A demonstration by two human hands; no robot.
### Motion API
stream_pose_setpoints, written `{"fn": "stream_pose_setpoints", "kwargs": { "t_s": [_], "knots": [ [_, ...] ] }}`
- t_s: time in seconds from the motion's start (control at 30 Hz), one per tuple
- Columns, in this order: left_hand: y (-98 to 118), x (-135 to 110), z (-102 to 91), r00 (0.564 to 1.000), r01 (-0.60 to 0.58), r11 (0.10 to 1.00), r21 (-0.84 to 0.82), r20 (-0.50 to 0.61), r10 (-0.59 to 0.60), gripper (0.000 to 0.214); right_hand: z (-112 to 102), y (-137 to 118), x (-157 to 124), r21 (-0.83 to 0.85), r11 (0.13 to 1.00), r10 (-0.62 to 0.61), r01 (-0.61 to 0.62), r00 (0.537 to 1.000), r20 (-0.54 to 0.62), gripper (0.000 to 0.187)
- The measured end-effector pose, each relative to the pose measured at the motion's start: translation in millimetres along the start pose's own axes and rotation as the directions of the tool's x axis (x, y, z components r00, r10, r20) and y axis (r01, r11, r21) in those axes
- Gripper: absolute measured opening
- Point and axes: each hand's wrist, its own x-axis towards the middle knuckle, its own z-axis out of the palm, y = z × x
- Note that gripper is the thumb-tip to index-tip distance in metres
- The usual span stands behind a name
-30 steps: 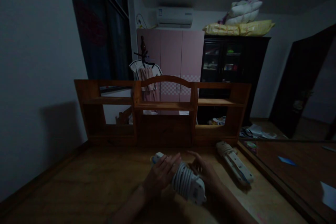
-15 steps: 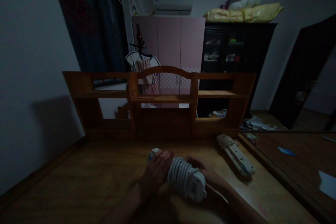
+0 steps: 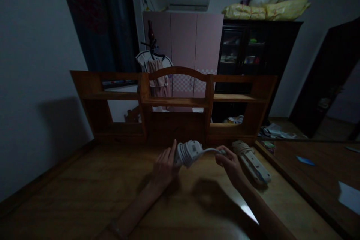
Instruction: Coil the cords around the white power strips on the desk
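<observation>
A white power strip (image 3: 193, 147) with its cord wound round its body is held above the wooden desk by my left hand (image 3: 165, 165). That hand covers the strip's near left end. A free length of the cord (image 3: 209, 150) runs from the strip to the right. My right hand (image 3: 228, 160) pinches the cord's end, which is partly hidden by the fingers. Just to the right, a second power strip (image 3: 254, 165) lies on the desk (image 3: 120, 183), its own cord wrapped at the far end. My right hand is apart from it.
A wooden shelf unit (image 3: 176, 102) with several compartments stands along the desk's back edge. To the left is a wall (image 3: 36, 101). On the right, beyond a raised edge, lie a blue packet (image 3: 305, 161) and a white paper (image 3: 348, 197).
My left hand has lifted and turned the power strip, bringing it farther from me. My right hand has left the strip's side and moved right, drawing out a length of cord.
</observation>
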Motion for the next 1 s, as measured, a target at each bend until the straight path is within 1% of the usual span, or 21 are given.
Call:
{"fn": "stream_pose_setpoints", "kwargs": {
  "t_s": [0.03,0.07,0.13,0.17,0.23,0.3,0.33,0.4,0.47,0.5,0.57,0.63,0.67,0.7,0.73,0.8,0.83,0.9,1.0],
  "knots": [
    [-3,0,1.6,0.993,0.103,0.99,-0.095,-0.047,-0.108,0.078,0,1,1,0.008,1.0,0.005,-0.005,1.0,-0.01,0.019],
    [-6,-1,3.3,0.973,0.201,0.959,-0.199,-0.073,-0.22,0.076,0,2,1,0.014,1.0,0.015,-0.015,1.0,-0.017,0.023],
    [-10,-1,7.3,0.91,0.351,0.852,-0.389,-0.072,-0.408,0.066,-1,5,1,0.023,0.998,0.059,-0.059,0.998,-0.015,0.029],
    [-12,-1,9.5,0.881,0.395,0.795,-0.46,-0.057,-0.47,0.061,-1,8,1,0.035,0.994,0.102,-0.101,0.995,-0.011,0.03],
    [-15,-2,14.3,0.846,0.426,0.713,-0.557,-0.035,-0.533,0.056,-3,14,2,0.098,0.971,0.219,-0.217,0.976,-0.008,0.031],
    [-18,-3,19.4,0.838,0.422,0.683,-0.596,-0.031,-0.545,0.058,-6,22,3,0.232,0.908,0.354,-0.348,0.935,0.014,0.031],
    [-19,-3,21.8,0.843,0.415,0.687,-0.596,-0.031,-0.537,0.06,-9,26,5,0.315,0.855,0.42,-0.412,0.906,0.047,0.03],
    [-21,-5,25.6,0.868,0.39,0.726,-0.566,-0.038,-0.495,0.063,-15,34,8,0.461,0.721,0.509,-0.517,0.847,0.152,0.027],
    [-22,-7,26.3,0.913,0.33,0.81,-0.484,-0.054,-0.405,0.065,-21,40,11,0.555,0.61,0.53,-0.566,0.812,0.246,0.024],
    [-22,-8,25.0,0.933,0.291,0.85,-0.44,-0.065,-0.354,0.065,-23,43,12,0.589,0.573,0.524,-0.57,0.808,0.271,0.023],
    [-19,-9,19.6,0.972,0.186,0.917,-0.353,-0.07,-0.224,0.067,-26,44,13,0.645,0.529,0.5,-0.551,0.817,0.288,0.02],
    [-13,-9,11.9,0.997,0.058,0.963,-0.264,-0.028,-0.068,0.071,-27,42,13,0.693,0.502,0.472,-0.518,0.835,0.283,0.018],
    [-9,-8,8.0,1.0,-0.012,0.978,-0.21,0.014,0.016,0.073,-28,40,13,0.718,0.492,0.454,-0.493,0.848,0.272,0.017],
    [-5,-8,4.6,0.993,-0.09,0.986,-0.14,0.061,0.099,0.076,-28,38,12,0.742,0.485,0.434,-0.463,0.864,0.255,0.016],
    [-1,-8,2.0,0.98,-0.163,0.984,-0.066,0.108,0.17,0.077,-28,35,12,0.767,0.481,0.411,-0.424,0.882,0.23,0.016],
    [7,-8,-1.1,0.947,-0.277,0.959,0.061,0.186,0.262,0.078,-31,28,12,0.81,0.483,0.358,-0.333,0.919,0.165,0.014],
    [10,-8,-1.6,0.933,-0.315,0.942,0.111,0.215,0.287,0.078,-32,25,12,0.825,0.487,0.331,-0.288,0.934,0.13,0.013],
    [15,-9,-1.6,0.921,-0.344,0.923,0.171,0.251,0.297,0.077,-36,21,11,0.842,0.494,0.284,-0.215,0.956,0.078,0.012],
    [16,-10,-1.0,0.93,-0.311,0.93,0.194,0.264,0.256,0.074,-40,20,11,0.846,0.506,0.257,-0.166,0.966,0.036,0.011]
  ]
}}
